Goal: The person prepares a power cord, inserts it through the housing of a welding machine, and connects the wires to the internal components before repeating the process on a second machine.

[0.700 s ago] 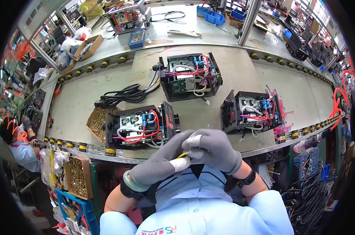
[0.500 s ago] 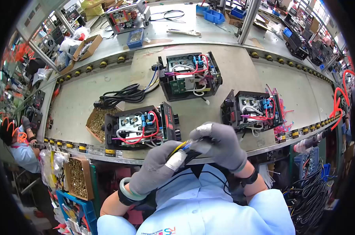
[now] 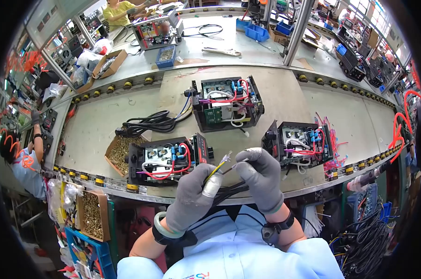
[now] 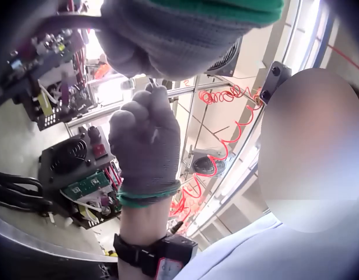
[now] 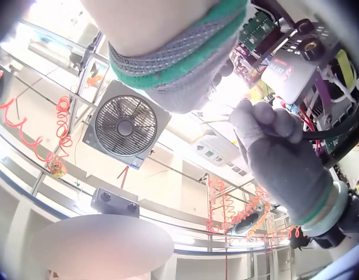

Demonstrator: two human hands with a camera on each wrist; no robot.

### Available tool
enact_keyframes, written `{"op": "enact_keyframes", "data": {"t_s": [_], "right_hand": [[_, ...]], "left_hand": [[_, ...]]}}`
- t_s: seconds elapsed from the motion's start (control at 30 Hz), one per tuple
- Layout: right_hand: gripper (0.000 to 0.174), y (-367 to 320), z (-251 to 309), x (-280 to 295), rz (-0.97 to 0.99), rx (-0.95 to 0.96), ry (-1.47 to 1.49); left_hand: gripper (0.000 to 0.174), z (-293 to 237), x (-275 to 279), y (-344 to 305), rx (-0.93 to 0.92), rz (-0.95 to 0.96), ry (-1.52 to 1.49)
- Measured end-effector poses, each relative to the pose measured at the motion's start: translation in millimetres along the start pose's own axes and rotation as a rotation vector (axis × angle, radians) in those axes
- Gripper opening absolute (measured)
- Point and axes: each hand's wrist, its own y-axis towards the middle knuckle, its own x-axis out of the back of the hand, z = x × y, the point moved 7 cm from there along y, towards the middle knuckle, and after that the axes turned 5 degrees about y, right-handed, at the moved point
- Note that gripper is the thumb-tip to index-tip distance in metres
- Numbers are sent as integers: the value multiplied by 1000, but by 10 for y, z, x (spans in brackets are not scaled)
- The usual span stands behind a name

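Note:
In the head view my gloved left hand [image 3: 192,197] grips the end of a black cable [image 3: 231,190], whose loose wires stick out past the thumb. A yellow-green wire [image 3: 215,173] points up with pale frayed strands at its tip. My gloved right hand [image 3: 264,183] pinches the brown wire [image 3: 230,169] between thumb and forefinger, to the right of the left hand. White tape wraps the fingers of both gloves. The left wrist view shows the right hand [image 4: 147,146] with fingertips together. In the right wrist view the left hand [image 5: 284,157] is curled round the cable.
Three opened black power units stand on the bench: left [image 3: 161,160], middle [image 3: 226,104] and right [image 3: 298,144]. A coiled black cable [image 3: 157,122] lies behind a box of brass parts [image 3: 119,153]. The bench's metal front edge [image 3: 164,199] runs below the hands.
The hands, earlier close together over the wires, have drawn apart. The wires now show spread, and the right hand has the brown one. The head view has tilted slightly upward.

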Motion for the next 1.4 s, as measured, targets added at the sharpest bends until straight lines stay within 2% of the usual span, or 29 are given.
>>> {"op": "enact_keyframes", "data": {"t_s": [0.03, 0.07, 0.1, 0.13, 0.17, 0.2, 0.3, 0.43, 0.5, 0.7, 0.83, 0.9, 1.07, 1.13, 1.17, 1.3, 1.4], "right_hand": [[17, 12, -50, -27, 34, -29, 93], [17, 34, -60, -28, 33, -25, 97], [17, 61, -90, -120, 154, -75, 152], [18, 67, -126, -215, 275, -124, 207], [20, 62, -142, -259, 310, -36, 113], [20, 57, -144, -302, 309, -31, 118], [19, 49, -208, -320, 166, -129, 211], [12, 59, -71, -369, 84, -53, 150], [3, 80, -79, -362, 36, -27, 163], [16, 137, -213, -425, -62, -155, 324], [14, 200, -270, -414, -40, -147, 427], [12, 249, -199, -445, 149, -126, 247], [21, 206, -217, -472, 181, -217, 248], [21, 232, -150, -429, 154, -51, 155], [13, 238, -127, -417, 71, -15, 132], [7, 214, -147, -429, -40, -100, 251], [10, 221, -194, -448, -91, -123, 307]], "left_hand": [[11, -18, 19, -2, -3, 3, 4], [13, 77, -10, -21, 204, 62, -213], [15, 149, -69, -63, 409, 120, -428], [15, 102, -67, -53, 405, 123, -423], [17, 86, -84, -55, 458, 104, -498], [18, 92, -93, -63, 512, 84, -574], [20, 164, -94, -78, 508, 77, -587], [16, 150, -101, -168, 486, 22, -565], [12, 179, -103, -204, 483, -25, -580], [14, 237, -109, -252, 447, -142, -584], [14, 196, -81, -245, 437, -116, -647], [17, 185, -88, -219, 430, -82, -694], [18, 235, -73, -159, 456, -132, -717], [18, 254, -71, -170, 429, -158, -584], [16, 276, -60, -184, 403, -168, -551], [13, 248, -86, -258, 316, -228, -466], [12, 297, -103, -286, 367, -199, -521]]}}
